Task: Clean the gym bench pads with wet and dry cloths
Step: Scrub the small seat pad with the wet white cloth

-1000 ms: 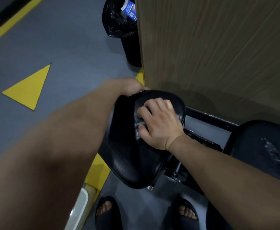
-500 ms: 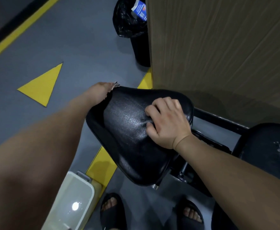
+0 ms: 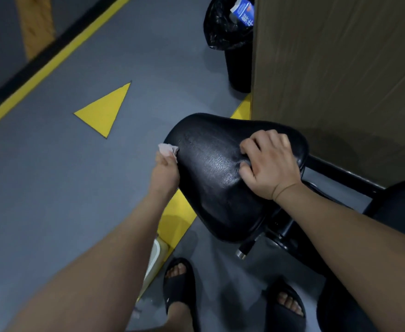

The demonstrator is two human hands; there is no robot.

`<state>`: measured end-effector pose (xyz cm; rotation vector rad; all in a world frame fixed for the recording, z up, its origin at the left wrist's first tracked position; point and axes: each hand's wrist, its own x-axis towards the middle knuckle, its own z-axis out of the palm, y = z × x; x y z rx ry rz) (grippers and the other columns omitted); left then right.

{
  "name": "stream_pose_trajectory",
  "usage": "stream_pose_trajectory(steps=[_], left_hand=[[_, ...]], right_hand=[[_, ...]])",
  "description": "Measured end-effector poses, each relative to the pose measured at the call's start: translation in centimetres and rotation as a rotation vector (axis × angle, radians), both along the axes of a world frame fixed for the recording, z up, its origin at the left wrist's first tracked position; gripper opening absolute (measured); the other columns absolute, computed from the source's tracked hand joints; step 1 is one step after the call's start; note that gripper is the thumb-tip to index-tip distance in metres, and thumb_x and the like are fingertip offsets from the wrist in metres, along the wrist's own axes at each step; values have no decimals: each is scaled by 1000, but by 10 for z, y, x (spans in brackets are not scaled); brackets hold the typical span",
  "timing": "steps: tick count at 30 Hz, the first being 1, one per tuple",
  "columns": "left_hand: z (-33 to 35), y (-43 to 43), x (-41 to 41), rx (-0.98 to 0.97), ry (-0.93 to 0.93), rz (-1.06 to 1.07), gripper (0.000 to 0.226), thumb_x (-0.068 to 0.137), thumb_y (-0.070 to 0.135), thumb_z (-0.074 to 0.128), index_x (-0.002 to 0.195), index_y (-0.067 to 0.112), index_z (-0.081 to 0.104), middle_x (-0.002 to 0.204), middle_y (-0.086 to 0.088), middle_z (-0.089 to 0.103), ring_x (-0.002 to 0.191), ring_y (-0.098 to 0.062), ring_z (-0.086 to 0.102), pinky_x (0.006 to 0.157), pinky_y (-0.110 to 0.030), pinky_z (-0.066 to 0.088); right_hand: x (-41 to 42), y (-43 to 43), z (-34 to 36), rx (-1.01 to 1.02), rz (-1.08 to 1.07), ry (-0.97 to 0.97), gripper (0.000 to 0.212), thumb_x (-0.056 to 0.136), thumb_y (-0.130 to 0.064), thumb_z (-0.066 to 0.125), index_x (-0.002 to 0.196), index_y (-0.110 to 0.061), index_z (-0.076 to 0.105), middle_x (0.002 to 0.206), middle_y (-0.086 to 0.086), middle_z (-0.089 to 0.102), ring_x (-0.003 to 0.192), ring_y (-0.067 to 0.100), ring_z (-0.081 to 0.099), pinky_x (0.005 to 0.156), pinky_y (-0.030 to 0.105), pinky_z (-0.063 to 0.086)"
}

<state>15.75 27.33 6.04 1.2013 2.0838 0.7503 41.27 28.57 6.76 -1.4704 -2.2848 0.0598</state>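
Two hands are on one black seat pad [image 3: 216, 183]. The left hand [image 3: 164, 170] is closed round one small pale cloth [image 3: 167, 149]. The cloth's crumpled end sticks out above the fingers and touches the pad's left edge, and the hand itself lies against that edge. The right hand [image 3: 272, 167] sits on the pad's upper right part, four fingers and thumb curled, tips digging into the cover so that it creases between thumb and forefinger. Whether a second cloth lies under this palm cannot be told. The seat pad is tilted, broad end away from the person, narrow end toward the feet, and it shines in the middle.

Beneath the narrow end one silver-tipped pin [image 3: 242, 251] sticks out by the black metal frame [image 3: 340, 177], which runs off to the right behind the right wrist. One more black pad [image 3: 402, 204] shows at the right edge, partly cut off and apart from the first.

Two feet in black open-toed sandals stand on the grey floor [image 3: 53, 188] below the pad: the left sandal [image 3: 178, 281] and the right sandal [image 3: 285, 305]. Just left of the left foot, the corner of one whitish tub [image 3: 154, 256] shows past the left forearm.

The floor carries one yellow triangle [image 3: 105, 109], one long yellow line [image 3: 53, 64] at the upper left, and one yellow stripe [image 3: 177, 219] passing under the pad. One wood-grain panel [image 3: 328, 80] stands close behind the pad. Beside it one black bin [image 3: 237, 68], lined with a black bag, holds one blue-and-white carton [image 3: 243, 10].
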Motion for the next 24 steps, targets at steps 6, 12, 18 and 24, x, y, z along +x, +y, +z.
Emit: stream_pose_trajectory(steps=[6, 12, 18, 24], left_hand=[[-3, -89, 54, -16, -105, 38, 50, 110, 42, 16, 136, 11, 46, 129, -14, 59, 116, -32, 56, 98, -31, 38], [29, -153, 78, -233, 31, -236, 53, 108, 33, 17, 134, -4, 47, 115, -28, 64, 104, -44, 62, 91, -45, 49], [65, -206, 50, -246, 34, -250, 47, 103, 50, 42, 84, 15, 67, 71, -2, 73, 66, -16, 67, 58, -27, 48], [127, -232, 26, -199, -390, -183, 31, 91, 36, 55, 76, 10, 62, 62, -7, 60, 54, -20, 53, 62, -31, 47]], right_hand=[[-1, -3, 6, -41, 2, -105, 29, 87, -38, 45, 105, -17, 56, 106, 5, 50, 100, 29, 44, 90, 45, 35], [-12, -21, 38, -231, -64, -245, 35, 94, -39, 41, 119, -17, 53, 123, 9, 51, 116, 32, 44, 96, 46, 34], [-12, -88, 87, -591, -11, -234, 37, 98, -32, 47, 130, -17, 57, 135, 9, 47, 126, 33, 42, 108, 42, 40], [-28, -172, 136, -778, 57, -41, 22, 97, -23, 50, 103, -13, 68, 102, 5, 69, 88, 24, 62, 81, 30, 51]])
